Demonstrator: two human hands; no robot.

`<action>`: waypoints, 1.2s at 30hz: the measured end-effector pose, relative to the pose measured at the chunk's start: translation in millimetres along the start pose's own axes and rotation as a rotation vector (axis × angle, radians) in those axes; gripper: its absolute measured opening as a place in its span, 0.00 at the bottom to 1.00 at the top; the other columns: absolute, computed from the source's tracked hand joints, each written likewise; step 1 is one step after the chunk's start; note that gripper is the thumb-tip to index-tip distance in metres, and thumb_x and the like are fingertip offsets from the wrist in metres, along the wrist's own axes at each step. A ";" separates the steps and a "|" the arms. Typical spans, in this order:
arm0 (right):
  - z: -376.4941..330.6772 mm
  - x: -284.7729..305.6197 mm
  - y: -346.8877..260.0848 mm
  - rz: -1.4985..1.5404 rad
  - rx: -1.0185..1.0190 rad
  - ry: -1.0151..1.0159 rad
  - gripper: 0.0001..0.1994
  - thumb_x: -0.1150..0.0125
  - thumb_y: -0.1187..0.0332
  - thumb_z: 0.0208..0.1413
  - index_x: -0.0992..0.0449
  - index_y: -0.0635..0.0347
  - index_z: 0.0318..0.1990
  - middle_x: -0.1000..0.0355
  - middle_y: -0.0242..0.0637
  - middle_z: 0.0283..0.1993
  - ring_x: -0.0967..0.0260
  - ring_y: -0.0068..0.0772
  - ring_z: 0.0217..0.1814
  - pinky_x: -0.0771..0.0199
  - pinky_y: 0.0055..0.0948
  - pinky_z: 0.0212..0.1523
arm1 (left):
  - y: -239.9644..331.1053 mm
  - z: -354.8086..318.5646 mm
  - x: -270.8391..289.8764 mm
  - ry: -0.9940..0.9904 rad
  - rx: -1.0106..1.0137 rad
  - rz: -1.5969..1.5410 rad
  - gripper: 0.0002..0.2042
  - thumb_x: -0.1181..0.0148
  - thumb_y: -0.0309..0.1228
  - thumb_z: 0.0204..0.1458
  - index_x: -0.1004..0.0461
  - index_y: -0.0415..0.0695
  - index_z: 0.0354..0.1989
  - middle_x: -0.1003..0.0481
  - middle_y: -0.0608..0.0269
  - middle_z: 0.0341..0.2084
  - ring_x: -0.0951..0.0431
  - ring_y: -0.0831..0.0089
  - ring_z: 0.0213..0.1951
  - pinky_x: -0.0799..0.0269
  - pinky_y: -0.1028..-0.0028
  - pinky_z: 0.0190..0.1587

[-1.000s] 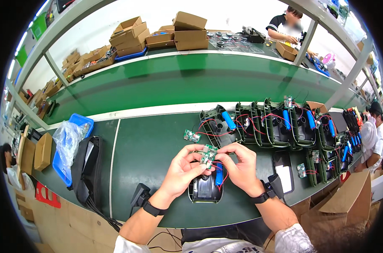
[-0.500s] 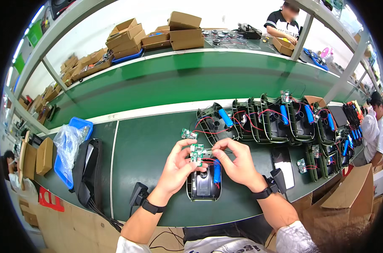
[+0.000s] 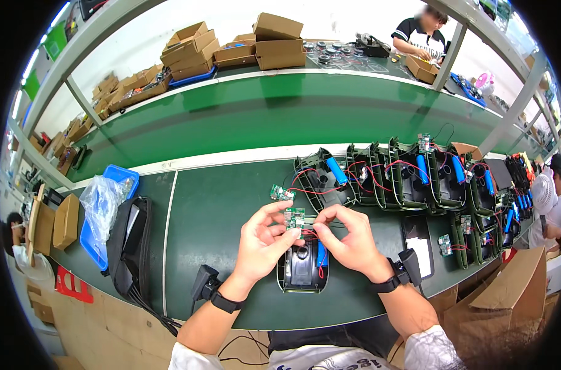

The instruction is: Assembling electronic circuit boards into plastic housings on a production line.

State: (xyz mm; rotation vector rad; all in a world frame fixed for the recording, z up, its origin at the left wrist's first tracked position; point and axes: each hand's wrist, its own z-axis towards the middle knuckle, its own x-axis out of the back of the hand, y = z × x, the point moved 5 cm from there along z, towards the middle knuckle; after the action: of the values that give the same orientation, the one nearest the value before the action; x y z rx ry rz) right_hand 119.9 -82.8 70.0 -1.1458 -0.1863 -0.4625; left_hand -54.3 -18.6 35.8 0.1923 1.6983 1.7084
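Observation:
My left hand is closed on a green circuit board, held between thumb and fingers. Against the board's right side, my right hand pinches a thin dark wire; the exact spot between its fingertips is partly covered. Red wires run from the board down to a dark green plastic housing lying on the bench below my hands. A blue cylindrical battery sits along that housing's right side. Just beyond my left fingertips lies another circuit board, wired in red to a second housing.
Several similar housings with blue batteries line the bench's far right. A phone-like dark slab lies right of my hands. At left are a black bag and a blue tray under clear plastic. A co-worker works across the green belt.
The circuit board in my left hand has turned, showing more of its face. My right fingers stay at its right side. The whole view has shifted slightly.

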 end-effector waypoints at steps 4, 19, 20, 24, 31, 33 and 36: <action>1.7 -0.5 1.3 0.064 -0.003 -0.034 0.06 0.33 0.72 0.58 0.21 0.65 0.39 0.22 0.38 0.32 0.23 0.30 0.34 0.23 0.30 0.38 | 2.3 -1.9 -3.8 0.029 -0.019 0.067 0.25 0.37 0.15 0.57 0.33 0.34 0.64 0.26 0.56 0.48 0.18 0.67 0.47 0.14 0.66 0.46; 1.4 -1.2 3.2 0.091 -0.037 -0.045 0.04 0.32 0.73 0.55 0.19 0.65 0.34 0.19 0.39 0.33 0.21 0.32 0.35 0.24 0.30 0.40 | -0.3 -7.1 -3.7 0.079 -0.154 0.203 0.16 0.31 0.16 0.54 0.25 0.31 0.52 0.18 0.51 0.42 0.16 0.74 0.42 0.17 0.74 0.46; 1.3 -0.7 4.1 0.090 -0.038 -0.044 0.04 0.32 0.73 0.55 0.19 0.65 0.34 0.19 0.39 0.33 0.21 0.32 0.35 0.24 0.30 0.40 | 1.0 -7.0 -4.7 0.067 -0.165 0.254 0.15 0.31 0.16 0.54 0.25 0.31 0.50 0.18 0.49 0.42 0.15 0.71 0.43 0.16 0.71 0.47; -1.2 -1.8 7.0 0.087 -0.094 -0.055 0.05 0.32 0.73 0.55 0.19 0.65 0.33 0.19 0.38 0.32 0.21 0.29 0.34 0.24 0.29 0.39 | 4.6 -8.4 -7.6 0.064 -0.206 0.325 0.13 0.31 0.16 0.54 0.24 0.30 0.46 0.17 0.48 0.40 0.15 0.69 0.42 0.15 0.69 0.47; 0.1 -3.1 6.7 0.066 -0.101 -0.064 0.05 0.31 0.74 0.54 0.19 0.64 0.36 0.19 0.38 0.36 0.22 0.27 0.38 0.24 0.28 0.40 | 6.3 -5.6 -5.5 0.038 -0.203 0.285 0.17 0.33 0.15 0.55 0.23 0.29 0.54 0.18 0.52 0.43 0.17 0.74 0.44 0.17 0.74 0.45; 0.4 1.6 4.8 0.086 -0.029 0.013 0.06 0.31 0.74 0.54 0.19 0.63 0.39 0.20 0.39 0.40 0.21 0.30 0.40 0.23 0.29 0.42 | 1.8 -2.0 -2.0 0.045 -0.108 0.192 0.18 0.36 0.14 0.56 0.24 0.30 0.57 0.20 0.52 0.46 0.18 0.73 0.45 0.16 0.74 0.44; 3.3 7.7 -2.4 0.004 0.146 0.023 0.09 0.32 0.75 0.54 0.20 0.59 0.43 0.22 0.40 0.47 0.22 0.36 0.46 0.22 0.33 0.47 | 3.1 -1.3 -2.3 0.013 -0.059 0.170 0.18 0.37 0.14 0.57 0.24 0.31 0.58 0.21 0.52 0.47 0.19 0.74 0.44 0.17 0.76 0.41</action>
State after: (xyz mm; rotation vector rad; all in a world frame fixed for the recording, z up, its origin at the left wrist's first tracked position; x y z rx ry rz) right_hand 126.1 -82.5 76.2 -0.9970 -0.1947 -0.4509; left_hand -54.6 -20.6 39.3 0.3065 1.6789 1.8843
